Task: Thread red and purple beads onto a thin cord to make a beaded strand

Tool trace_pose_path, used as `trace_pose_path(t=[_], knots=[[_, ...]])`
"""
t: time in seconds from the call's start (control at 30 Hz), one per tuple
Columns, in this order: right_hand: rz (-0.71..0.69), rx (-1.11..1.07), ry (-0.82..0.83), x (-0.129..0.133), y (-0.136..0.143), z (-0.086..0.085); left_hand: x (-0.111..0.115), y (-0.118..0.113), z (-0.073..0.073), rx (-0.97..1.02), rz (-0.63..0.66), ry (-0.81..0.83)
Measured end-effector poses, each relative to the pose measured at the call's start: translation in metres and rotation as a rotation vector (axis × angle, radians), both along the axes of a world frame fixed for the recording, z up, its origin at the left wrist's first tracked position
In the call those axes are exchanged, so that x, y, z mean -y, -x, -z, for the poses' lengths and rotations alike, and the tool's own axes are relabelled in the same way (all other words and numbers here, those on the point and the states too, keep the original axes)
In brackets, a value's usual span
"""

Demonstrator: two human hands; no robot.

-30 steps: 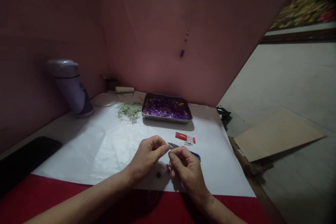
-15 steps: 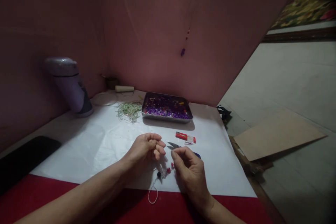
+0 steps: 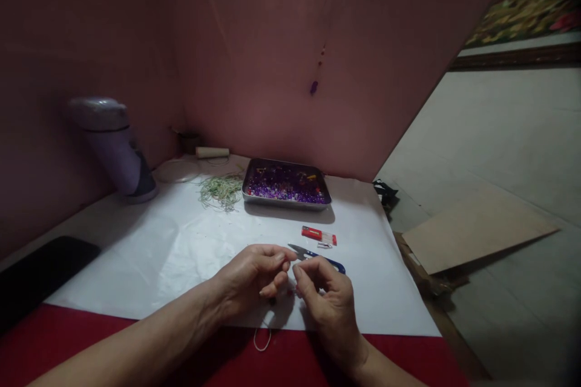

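My left hand [image 3: 261, 275] is closed in a pinch, thumb against index finger; whatever sits between the fingertips is too small to make out. Close beside it, my right hand [image 3: 329, 296] pinches thumb and forefinger together on a beaded string, its fine end not visible. Red beads [image 3: 290, 292] show faintly in the gap below the fingers, mostly hidden by the left hand. A pale cord loop [image 3: 262, 338] hangs down over the red edge. Just behind the fingertips lie thread snips with blue handles [image 3: 337, 265], partly covered by the right hand.
A red lighter [image 3: 319, 234] lies beyond the snips, a small metal piece [image 3: 324, 245] beside it. Farther back are a metal tray [image 3: 288, 202] of purple beads, a tangle of green thread [image 3: 221, 192] and a lilac flask [image 3: 120, 160]. A black object [image 3: 49, 269] lies left.
My left hand has moved slightly right and down, bringing thumb and index together near the right fingertips. It now covers most of the beads. The right hand has barely moved.
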State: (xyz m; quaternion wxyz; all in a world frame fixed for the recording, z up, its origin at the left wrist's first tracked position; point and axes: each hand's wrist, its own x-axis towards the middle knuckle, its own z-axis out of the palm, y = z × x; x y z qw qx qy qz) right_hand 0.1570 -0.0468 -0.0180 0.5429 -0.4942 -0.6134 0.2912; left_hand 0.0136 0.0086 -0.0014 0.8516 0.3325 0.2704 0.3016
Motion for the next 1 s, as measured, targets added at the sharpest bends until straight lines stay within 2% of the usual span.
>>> trace_pose_path(t=[0.17, 0.6, 1.0], knots=[[0.014, 0.031, 0.006, 0.0015, -0.001, 0.0006, 0.0005, -0.0008, -0.0009, 0.024, -0.03, -0.009], [0.005, 0.067, 0.001, 0.0021, -0.0024, 0.0015, 0.0015, -0.0008, -0.002, 0.0, -0.013, 0.033], [0.007, 0.087, 0.02, 0.0005, -0.0028, 0.009, 0.0025, -0.0002, 0.0008, -0.016, -0.007, 0.025]])
